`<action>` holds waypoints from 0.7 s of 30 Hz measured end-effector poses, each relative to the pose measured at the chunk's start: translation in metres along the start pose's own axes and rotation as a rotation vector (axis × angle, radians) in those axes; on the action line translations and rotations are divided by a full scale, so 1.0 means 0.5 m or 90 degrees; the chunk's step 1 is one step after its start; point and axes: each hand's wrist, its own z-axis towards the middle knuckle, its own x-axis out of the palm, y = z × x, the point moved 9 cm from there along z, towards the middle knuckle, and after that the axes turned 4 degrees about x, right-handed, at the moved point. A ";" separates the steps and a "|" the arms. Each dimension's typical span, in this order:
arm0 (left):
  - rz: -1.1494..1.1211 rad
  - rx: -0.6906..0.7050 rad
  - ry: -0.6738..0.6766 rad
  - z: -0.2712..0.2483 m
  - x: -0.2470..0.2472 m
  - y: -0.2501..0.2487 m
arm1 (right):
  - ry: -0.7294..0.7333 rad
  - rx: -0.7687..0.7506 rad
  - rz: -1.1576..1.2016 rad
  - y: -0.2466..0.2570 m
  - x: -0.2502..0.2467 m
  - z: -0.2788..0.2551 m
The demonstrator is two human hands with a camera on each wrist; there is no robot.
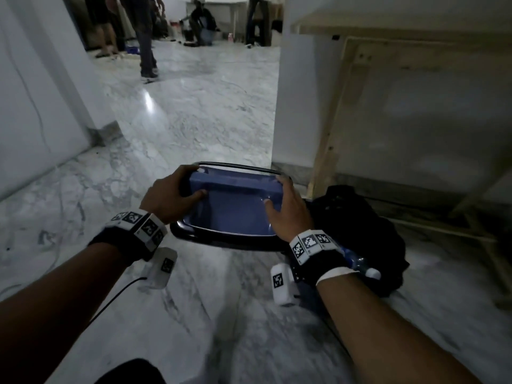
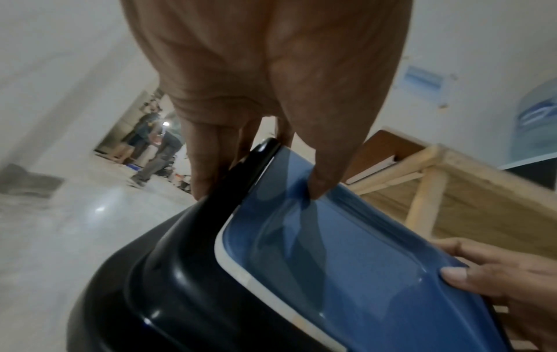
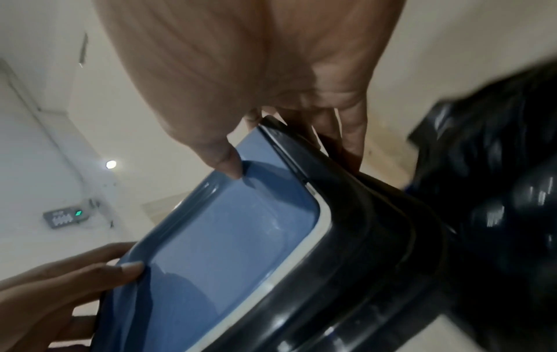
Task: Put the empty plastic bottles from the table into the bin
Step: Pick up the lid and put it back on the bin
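Both hands, left grip (image 1: pixel 169 195) and right grip (image 1: pixel 288 210), are clamping the bin lid (image 1: pixel 235 209) on the floor; one plastic bottle (image 1: pixel 357 263) is lying beside on a black bag (image 1: pixel 368 223), still outside.

We're in dim light; a glare patch on the marble floor (image 1: pixel 148 105) at eleven o'clock. Our wrist views are brighter but motion-smeared, the black bag (image 3: pixel 497 190) at three o'clock blurred, edges bending outward.
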 end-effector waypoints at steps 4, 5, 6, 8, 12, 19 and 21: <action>-0.038 0.086 0.043 0.036 0.045 -0.156 | -0.055 0.058 -0.045 -0.053 -0.171 -0.004; -0.046 0.106 0.057 0.042 0.067 -0.193 | -0.058 0.079 -0.058 -0.079 -0.206 -0.010; -0.054 0.122 0.072 0.045 0.093 -0.227 | -0.058 0.100 -0.066 -0.106 -0.237 -0.018; -0.062 0.144 0.106 0.046 0.150 -0.289 | -0.058 0.144 -0.070 -0.165 -0.292 -0.038; -0.077 0.173 0.179 0.042 0.277 -0.376 | -0.066 0.213 -0.077 -0.266 -0.368 -0.074; -0.062 0.155 0.246 0.035 0.419 -0.418 | -0.044 0.297 -0.094 -0.396 -0.386 -0.100; -0.051 0.146 0.243 0.039 0.427 -0.411 | -0.038 0.296 -0.090 -0.409 -0.376 -0.097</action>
